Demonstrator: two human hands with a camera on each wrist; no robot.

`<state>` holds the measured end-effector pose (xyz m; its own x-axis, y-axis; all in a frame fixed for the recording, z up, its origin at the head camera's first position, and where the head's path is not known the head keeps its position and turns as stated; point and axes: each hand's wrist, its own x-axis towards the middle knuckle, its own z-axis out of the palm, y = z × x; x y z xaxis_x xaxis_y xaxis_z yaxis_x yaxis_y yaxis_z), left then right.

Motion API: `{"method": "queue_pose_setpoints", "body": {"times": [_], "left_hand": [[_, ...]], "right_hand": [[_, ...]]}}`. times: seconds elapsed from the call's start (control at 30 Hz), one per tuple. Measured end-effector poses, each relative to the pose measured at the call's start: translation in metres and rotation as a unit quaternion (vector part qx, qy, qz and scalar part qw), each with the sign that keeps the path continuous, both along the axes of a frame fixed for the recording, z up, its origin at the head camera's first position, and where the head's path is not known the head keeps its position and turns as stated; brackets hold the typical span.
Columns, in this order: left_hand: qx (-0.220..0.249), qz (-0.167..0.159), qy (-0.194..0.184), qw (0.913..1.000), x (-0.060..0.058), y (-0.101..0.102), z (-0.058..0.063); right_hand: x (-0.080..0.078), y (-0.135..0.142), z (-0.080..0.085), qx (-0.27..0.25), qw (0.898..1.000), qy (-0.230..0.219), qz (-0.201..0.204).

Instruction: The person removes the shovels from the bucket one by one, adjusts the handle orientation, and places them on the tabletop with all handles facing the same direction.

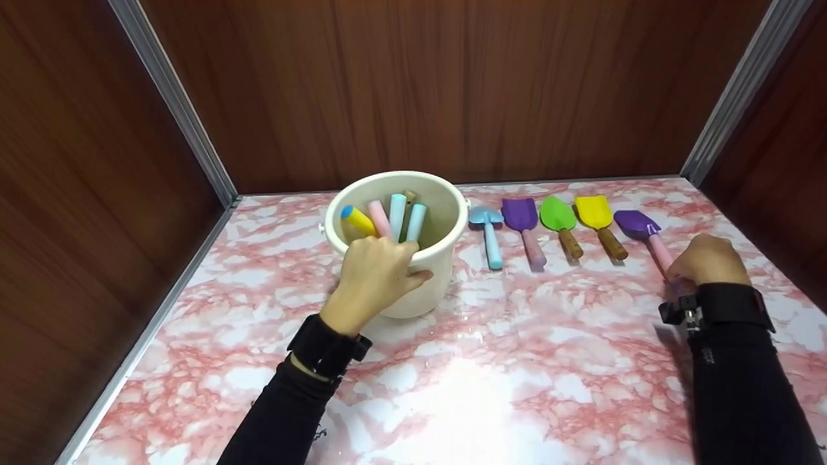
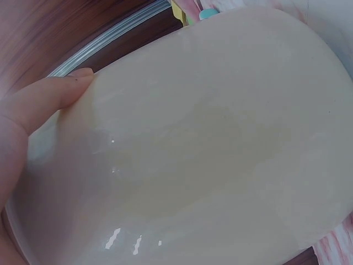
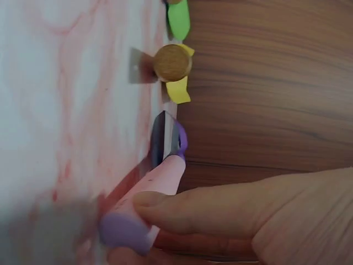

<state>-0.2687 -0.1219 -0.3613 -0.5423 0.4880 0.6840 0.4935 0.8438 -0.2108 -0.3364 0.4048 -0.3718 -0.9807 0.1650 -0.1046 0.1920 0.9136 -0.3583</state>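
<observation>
My left hand [image 1: 381, 268] grips the near rim of a white bucket [image 1: 426, 287], fingers over the edge and thumb against the outer wall. In the left wrist view the bucket's wall [image 2: 209, 132] fills most of the picture. Several handles stand up inside the bucket, among them a yellow one with a blue end [image 1: 358, 219] and a pink one [image 1: 380, 218]; their lower parts are hidden. At the right, my right hand [image 1: 711, 261] pinches the pink handle [image 3: 160, 179] of a purple hand trowel [image 1: 636, 223], close to its purple end.
Left of that trowel lie a light blue trowel [image 1: 492, 242], a purple shovel [image 1: 521, 216], a green trowel [image 1: 558, 214] and a yellow shovel [image 1: 594, 212] in a row. Brown panels [image 1: 452, 90] enclose the marbled table [image 1: 504, 361] at the back and sides.
</observation>
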Motion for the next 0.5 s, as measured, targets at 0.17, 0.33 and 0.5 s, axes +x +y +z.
{"method": "queue_pose_setpoints", "body": {"times": [0.17,0.33,0.5], "left_hand": [[0.006,-0.001,-0.002,1.0,0.0,-0.001,0.0],[0.004,-0.002,-0.001,1.0,0.001,0.0,0.0],[-0.003,0.001,0.004,1.0,0.001,0.0,0.001]], "right_hand": [[-0.005,-0.001,-0.005,-0.007,0.999,0.028,-0.014],[-0.01,0.003,-0.013,-0.004,0.998,0.06,-0.015],[-0.01,0.008,-0.023,-0.02,0.995,0.099,-0.018]]}}
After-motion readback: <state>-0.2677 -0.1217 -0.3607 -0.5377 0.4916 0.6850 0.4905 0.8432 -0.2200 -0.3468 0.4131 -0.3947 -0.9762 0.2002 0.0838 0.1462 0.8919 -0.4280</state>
